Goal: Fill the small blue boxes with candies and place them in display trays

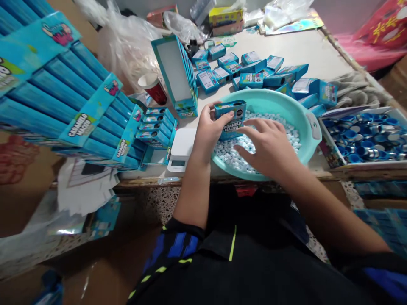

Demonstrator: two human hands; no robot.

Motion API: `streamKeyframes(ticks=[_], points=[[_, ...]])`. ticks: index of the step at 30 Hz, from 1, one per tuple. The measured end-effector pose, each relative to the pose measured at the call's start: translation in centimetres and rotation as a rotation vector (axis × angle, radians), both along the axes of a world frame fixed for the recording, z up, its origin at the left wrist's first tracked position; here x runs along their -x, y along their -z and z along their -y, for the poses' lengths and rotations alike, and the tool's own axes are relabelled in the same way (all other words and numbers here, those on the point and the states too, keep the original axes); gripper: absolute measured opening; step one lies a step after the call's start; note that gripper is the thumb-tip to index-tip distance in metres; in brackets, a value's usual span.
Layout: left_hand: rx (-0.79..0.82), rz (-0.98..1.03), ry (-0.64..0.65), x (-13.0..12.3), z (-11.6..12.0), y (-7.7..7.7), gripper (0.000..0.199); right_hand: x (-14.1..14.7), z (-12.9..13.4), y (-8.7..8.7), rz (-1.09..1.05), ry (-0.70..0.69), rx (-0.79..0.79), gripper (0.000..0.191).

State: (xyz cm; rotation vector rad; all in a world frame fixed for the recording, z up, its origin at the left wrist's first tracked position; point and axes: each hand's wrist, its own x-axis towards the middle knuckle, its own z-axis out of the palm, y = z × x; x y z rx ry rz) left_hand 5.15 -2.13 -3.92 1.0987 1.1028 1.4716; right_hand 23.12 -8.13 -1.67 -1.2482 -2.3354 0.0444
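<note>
My left hand (208, 125) grips a small blue candy box (234, 127) printed "Caramelo Macizo", fingers behind it and thumb across its front. The box stands upright over a turquoise plastic basin (270, 94). Inside the basin lies a wide layer of small pale candies (233, 159). Close to the right side of the box is my right hand (270, 146), its thumb and fingers apart over the candies. I cannot tell whether its fingertips touch the box.
Left of the basin are a white scale (182, 148), a tray of boxes (155, 133), tall stacked display cartons (76, 97) and a red cup (153, 88). Behind the basin lie several loose blue boxes (251, 79). A carton of blue-and-silver pieces (365, 140) stands right.
</note>
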Motion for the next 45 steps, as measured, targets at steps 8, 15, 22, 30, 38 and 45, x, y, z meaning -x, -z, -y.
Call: streamKeyframes(ticks=[8,15,22,30,38,45], points=[[-0.006,0.13,-0.122,0.7,-0.6,0.4,0.045,4.2,8.4,2.1,-0.569,-0.342,0.201,0.019],[0.02,0.195,-0.144,-1.8,2.0,-3.9,0.023,4.5,10.4,4.4,-0.956,-0.235,0.622,0.049],[-0.119,0.338,-0.001,-3.9,4.4,-6.9,0.011,4.5,8.5,2.6,-1.028,-0.357,0.754,0.028],[-0.082,0.441,-0.036,-4.8,5.7,-8.3,0.021,6.2,7.9,3.6,-1.193,-0.397,0.963,0.038],[-0.002,0.298,-0.049,-4.1,6.6,-8.1,0.017,6.5,8.4,3.3,-1.114,-0.273,0.899,0.036],[-0.224,0.242,-0.059,-5.2,8.3,-9.0,0.028,5.5,8.2,2.5,-1.092,-0.352,0.894,0.038]])
